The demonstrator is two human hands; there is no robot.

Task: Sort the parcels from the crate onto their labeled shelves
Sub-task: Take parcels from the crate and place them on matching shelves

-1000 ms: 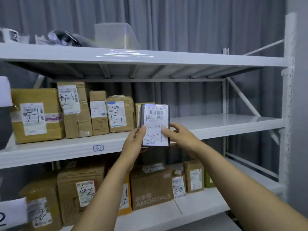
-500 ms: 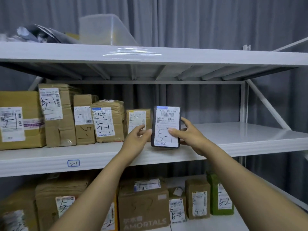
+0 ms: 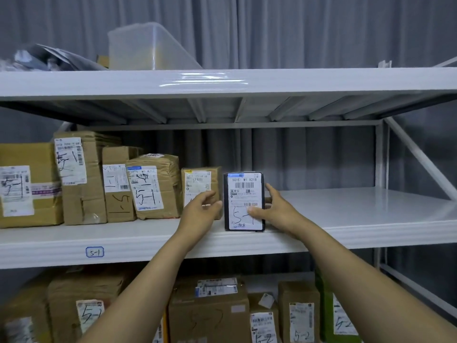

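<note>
A small black parcel (image 3: 243, 186) with a white label marked "5-1" stands upright on the middle shelf (image 3: 346, 226), at the right end of a row of brown boxes. My right hand (image 3: 279, 209) pinches it, thumb on the front label and fingers round its right side. My left hand (image 3: 200, 214) hovers just left of the parcel with relaxed fingers, holding nothing, in front of a small brown box (image 3: 197, 181). A blue tag reading "5-1" (image 3: 94, 252) sits on the shelf's front edge. No crate is in view.
Several brown boxes marked 5-1 (image 3: 153, 186) fill the shelf's left half. Bare white shelf stretches right of the parcel to a diagonal brace (image 3: 420, 159). Boxes marked 5-2 (image 3: 210, 315) and a green box (image 3: 329, 318) stand on the lower shelf. A translucent bin (image 3: 148, 48) sits on top.
The black parcel went from being held in front of the shelf by both hands to standing on the shelf. My left hand has come off its left edge.
</note>
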